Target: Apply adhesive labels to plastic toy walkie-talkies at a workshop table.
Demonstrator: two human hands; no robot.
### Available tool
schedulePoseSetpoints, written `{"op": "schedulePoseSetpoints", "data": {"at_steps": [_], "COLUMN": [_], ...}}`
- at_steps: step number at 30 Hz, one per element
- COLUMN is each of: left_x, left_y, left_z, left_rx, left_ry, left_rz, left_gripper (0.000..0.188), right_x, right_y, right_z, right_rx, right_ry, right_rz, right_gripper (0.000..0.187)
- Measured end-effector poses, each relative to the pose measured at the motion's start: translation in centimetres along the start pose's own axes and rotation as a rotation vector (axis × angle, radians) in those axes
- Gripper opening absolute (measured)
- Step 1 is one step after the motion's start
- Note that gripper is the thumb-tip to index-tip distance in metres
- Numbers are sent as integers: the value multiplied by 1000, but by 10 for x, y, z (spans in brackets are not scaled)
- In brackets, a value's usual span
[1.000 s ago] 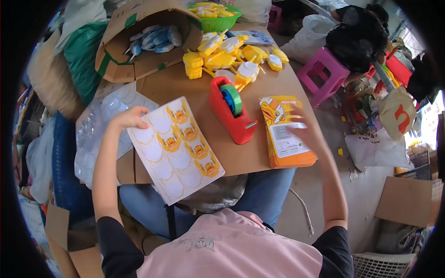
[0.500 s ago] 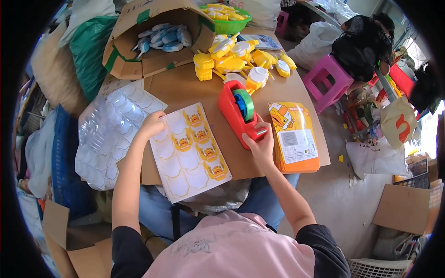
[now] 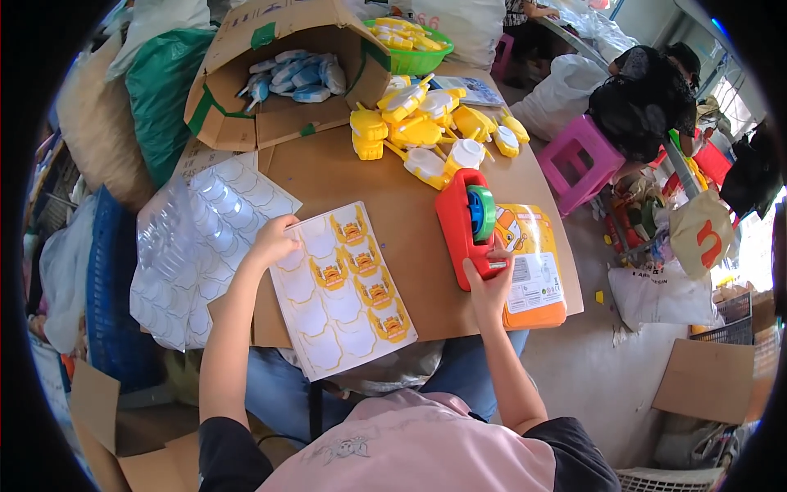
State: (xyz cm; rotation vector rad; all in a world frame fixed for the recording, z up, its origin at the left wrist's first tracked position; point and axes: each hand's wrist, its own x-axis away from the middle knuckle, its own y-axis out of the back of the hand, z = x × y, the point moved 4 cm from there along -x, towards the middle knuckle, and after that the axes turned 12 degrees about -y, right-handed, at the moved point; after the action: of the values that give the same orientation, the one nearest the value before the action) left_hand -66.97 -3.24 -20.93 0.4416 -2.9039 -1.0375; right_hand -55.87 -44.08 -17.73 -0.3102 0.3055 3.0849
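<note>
My left hand (image 3: 273, 243) pinches the upper left edge of a sticker sheet (image 3: 316, 316); some yellow duck-like stickers are on it, and other places show only white outlines. The sheet overhangs the near edge of the cardboard-topped table. My right hand (image 3: 490, 289) grips the near end of a red tape dispenser (image 3: 453, 225) with a green roll of tape in it. Beside and partly under the dispenser lies a stack of orange printed cards (image 3: 537, 283). Clear plastic blister shells (image 3: 168, 225) lie on more outlined sheets (image 3: 176, 295) left of my left hand.
Yellow and white plastic toys (image 3: 418, 123) are piled at the table's far side. Behind them stands a green basket (image 3: 422, 59) of similar toys. An open carton (image 3: 238, 123) holds blue and white pieces. A person (image 3: 643, 94) sits near a pink stool (image 3: 580, 160) at right.
My right hand has moved the tape dispenser to the right, so it now partly covers the orange card stack. The sheet in my left hand stays nearly in place; the whole view has shifted slightly.
</note>
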Motion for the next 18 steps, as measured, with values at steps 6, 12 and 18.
{"op": "schedulePoseSetpoints", "data": {"at_steps": [6,12,18], "left_x": [12,11,18], "left_y": [2,-1,2], "left_z": [-2,-38,-58], "left_rx": [-104,-239,-165], "left_ry": [-61,-128,-143], "left_rz": [-81,-139,-136], "left_gripper": [33,39,36], "right_x": [-7,-15,37], "right_y": [17,44,-32], "right_z": [24,83,77], "right_rx": [-257,-187,-59], "right_ry": [-38,200,-59], "right_rz": [400,131,534], "right_gripper": [72,40,49]}}
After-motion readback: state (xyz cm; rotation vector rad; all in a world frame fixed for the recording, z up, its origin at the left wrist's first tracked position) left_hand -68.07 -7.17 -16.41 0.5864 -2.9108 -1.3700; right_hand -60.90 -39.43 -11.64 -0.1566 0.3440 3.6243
